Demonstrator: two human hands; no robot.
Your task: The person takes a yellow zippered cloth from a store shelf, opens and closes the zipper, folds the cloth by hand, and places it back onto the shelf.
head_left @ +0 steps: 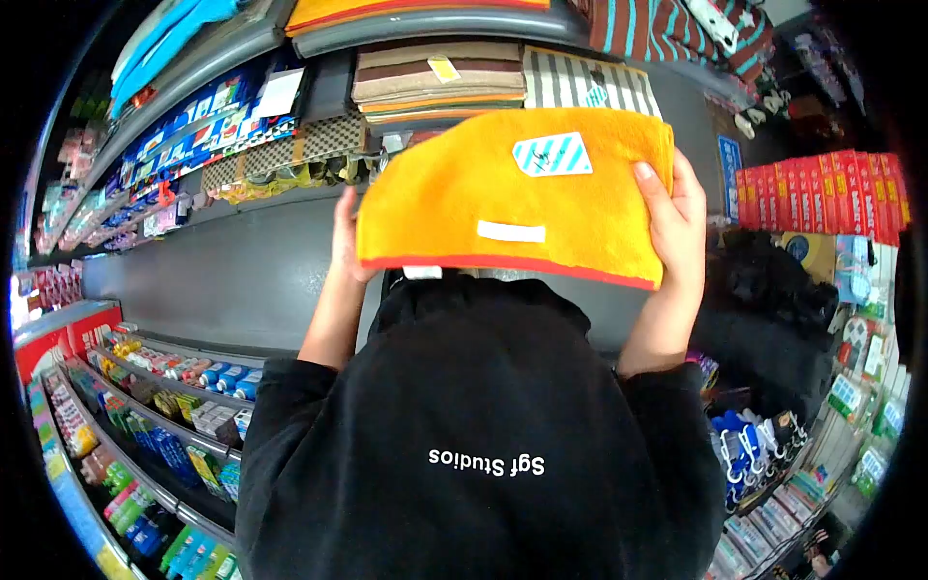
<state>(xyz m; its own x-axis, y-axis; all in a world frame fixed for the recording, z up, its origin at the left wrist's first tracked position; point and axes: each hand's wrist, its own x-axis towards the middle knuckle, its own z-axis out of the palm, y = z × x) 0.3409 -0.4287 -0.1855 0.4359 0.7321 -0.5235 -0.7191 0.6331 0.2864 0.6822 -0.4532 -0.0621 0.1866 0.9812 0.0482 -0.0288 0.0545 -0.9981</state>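
Note:
A folded orange towel (425,203) with a red border along its lower edge is held up in front of my chest. It carries a blue-and-white striped tag (553,155) and a white label strip (511,232). My right hand (681,222) grips the towel's right side, thumb on the front face and fingers behind. At the left edge, my left hand (350,237) is closed on the towel, its fingers mostly hidden.
Folded towels (440,77) fill the shelf behind, beside a grey-striped towel (592,82). Red boxes (822,193) stand in a row at right. Shelves of bottles and packets (193,372) curve along the left. A dark bag-like heap (773,280) lies at right.

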